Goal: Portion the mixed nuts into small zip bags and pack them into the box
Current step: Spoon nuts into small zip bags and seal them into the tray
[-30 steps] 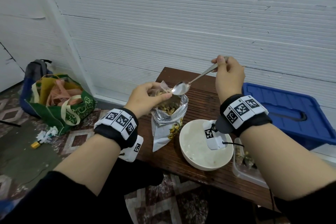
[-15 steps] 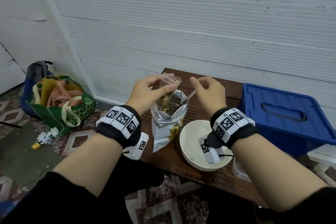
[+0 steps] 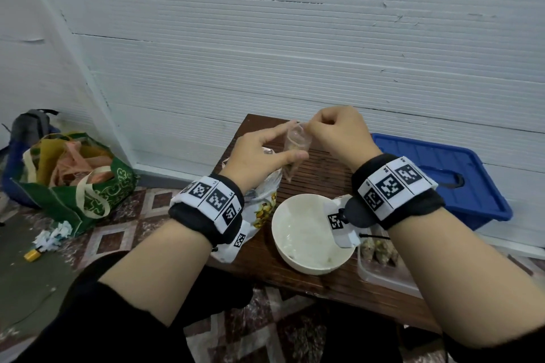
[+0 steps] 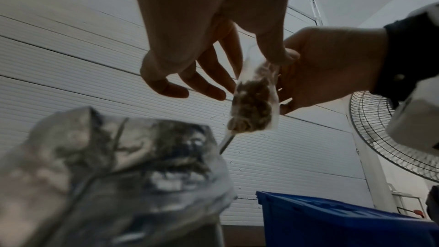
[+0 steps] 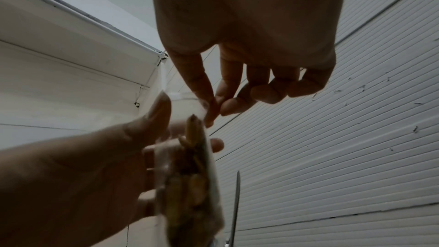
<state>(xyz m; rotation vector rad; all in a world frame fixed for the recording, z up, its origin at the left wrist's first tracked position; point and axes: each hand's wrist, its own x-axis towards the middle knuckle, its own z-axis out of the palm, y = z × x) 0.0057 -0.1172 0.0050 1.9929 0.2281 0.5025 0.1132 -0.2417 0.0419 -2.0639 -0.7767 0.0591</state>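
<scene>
A small clear zip bag (image 3: 297,147) with nuts in its lower half hangs above the wooden table (image 3: 324,169). My left hand (image 3: 277,152) holds it, thumb across the front. My right hand (image 3: 317,127) pinches the bag's top edge between thumb and forefinger, plain in the right wrist view (image 5: 211,109). The left wrist view shows the nuts bunched low in the zip bag (image 4: 254,104). Under my left wrist stands the open foil nut bag (image 3: 264,200), with the spoon handle (image 4: 226,141) sticking out of it. A clear plastic box (image 3: 383,278) at the right holds filled bags.
A white bowl (image 3: 312,234) sits at the table's front edge between the foil bag and the clear box. A blue lidded bin (image 3: 439,174) stands right of the table. On the floor at left are a green shopping bag (image 3: 79,183) and a backpack (image 3: 29,127). A fan (image 4: 385,138) stands far right.
My right hand put the spoon into the foil bag, let go of it and took the zip bag's top edge. Both hands carried the zip bag up and to the right of the foil bag.
</scene>
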